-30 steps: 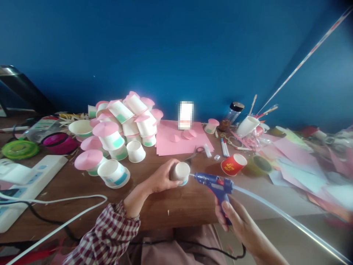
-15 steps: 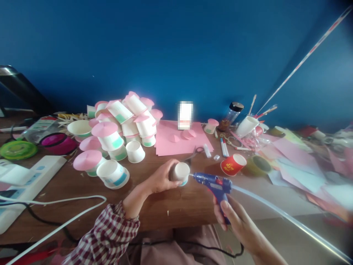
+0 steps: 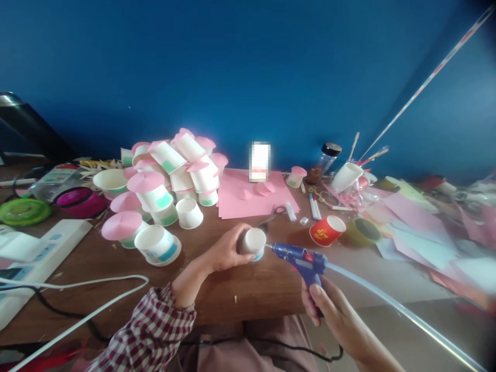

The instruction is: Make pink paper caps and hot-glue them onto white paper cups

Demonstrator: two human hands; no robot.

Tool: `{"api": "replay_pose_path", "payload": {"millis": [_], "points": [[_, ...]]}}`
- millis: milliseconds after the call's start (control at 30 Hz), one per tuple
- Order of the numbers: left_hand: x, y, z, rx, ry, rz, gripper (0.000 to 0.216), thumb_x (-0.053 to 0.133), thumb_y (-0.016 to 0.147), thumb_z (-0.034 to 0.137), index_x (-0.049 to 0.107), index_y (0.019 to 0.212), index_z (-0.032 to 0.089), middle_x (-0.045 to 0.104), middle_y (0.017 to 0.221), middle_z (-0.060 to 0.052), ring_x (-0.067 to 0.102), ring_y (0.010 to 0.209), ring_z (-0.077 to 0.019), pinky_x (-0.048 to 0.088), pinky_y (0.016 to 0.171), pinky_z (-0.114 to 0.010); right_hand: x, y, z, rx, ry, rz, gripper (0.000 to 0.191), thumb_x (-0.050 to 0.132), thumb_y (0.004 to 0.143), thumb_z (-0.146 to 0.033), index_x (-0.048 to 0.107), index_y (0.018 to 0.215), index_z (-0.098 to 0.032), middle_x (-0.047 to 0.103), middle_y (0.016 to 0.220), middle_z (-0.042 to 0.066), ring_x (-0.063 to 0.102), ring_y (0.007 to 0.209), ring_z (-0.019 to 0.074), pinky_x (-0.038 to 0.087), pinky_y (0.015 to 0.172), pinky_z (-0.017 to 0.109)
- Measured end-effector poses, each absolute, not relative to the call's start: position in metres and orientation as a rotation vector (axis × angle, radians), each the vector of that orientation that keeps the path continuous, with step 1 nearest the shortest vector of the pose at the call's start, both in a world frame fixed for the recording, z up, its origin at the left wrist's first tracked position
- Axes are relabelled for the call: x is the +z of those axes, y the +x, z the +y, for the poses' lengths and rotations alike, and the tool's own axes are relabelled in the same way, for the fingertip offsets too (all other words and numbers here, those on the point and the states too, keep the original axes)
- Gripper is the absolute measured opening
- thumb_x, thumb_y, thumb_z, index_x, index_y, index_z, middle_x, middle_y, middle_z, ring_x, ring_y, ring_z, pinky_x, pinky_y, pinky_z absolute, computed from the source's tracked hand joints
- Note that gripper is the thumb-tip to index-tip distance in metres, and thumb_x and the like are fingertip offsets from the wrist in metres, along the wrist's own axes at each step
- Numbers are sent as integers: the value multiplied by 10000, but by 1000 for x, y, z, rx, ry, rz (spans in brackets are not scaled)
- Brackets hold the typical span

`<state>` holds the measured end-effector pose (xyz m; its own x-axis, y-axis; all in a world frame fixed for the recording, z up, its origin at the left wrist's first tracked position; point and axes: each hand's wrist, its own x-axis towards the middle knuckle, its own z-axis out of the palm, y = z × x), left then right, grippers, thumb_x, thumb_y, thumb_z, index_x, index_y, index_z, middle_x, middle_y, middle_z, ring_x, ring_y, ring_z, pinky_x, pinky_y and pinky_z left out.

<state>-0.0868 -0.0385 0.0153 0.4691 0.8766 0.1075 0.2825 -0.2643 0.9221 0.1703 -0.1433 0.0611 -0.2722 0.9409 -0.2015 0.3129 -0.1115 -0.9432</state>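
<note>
My left hand [image 3: 232,245] is closed around a small white paper cup [image 3: 256,241], held above the table with its round end tilted up at me. My right hand [image 3: 323,302] grips the handle of a blue glue gun [image 3: 296,257], whose nozzle points left at the cup's rim; whether the tip touches it I cannot tell. A long clear glue stick [image 3: 387,297] runs out of the gun's back end to the lower right. Close by are a pair of scissors [image 3: 277,210] and a red paper cup [image 3: 327,231].
White paper cups with pink cone tops [image 3: 145,187] are heaped at the left. Pink paper sheets [image 3: 232,206] lie behind my hands. A white power strip [image 3: 46,263] with cables sits at the left edge; loose coloured paper [image 3: 414,227] covers the right.
Hardly anything differs. Both hands, the paper cup and the glue gun stay in nearly the same place; the view has shifted very slightly.
</note>
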Motion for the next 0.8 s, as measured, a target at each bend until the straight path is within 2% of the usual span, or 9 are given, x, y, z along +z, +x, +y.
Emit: {"api": "replay_pose_path", "payload": {"millis": [133, 800], "points": [[15, -87, -38, 803, 1788, 991, 557, 713, 667, 290, 449, 1150, 206, 559, 1115, -77, 551, 989, -225, 454, 853, -358, 61, 170, -142, 1435, -1387, -1529, 398, 325, 918, -547, 472, 843, -185, 450, 615, -38, 405, 489, 89, 376, 488, 222], [16, -85, -40, 853, 1829, 1012, 544, 717, 668, 304, 466, 1140, 204, 571, 1113, -72, 555, 986, -216, 453, 852, -342, 72, 165, -141, 1386, -1433, -1473, 423, 380, 888, -578, 499, 843, -175, 441, 557, -51, 377, 434, 75, 330, 443, 217]]}}
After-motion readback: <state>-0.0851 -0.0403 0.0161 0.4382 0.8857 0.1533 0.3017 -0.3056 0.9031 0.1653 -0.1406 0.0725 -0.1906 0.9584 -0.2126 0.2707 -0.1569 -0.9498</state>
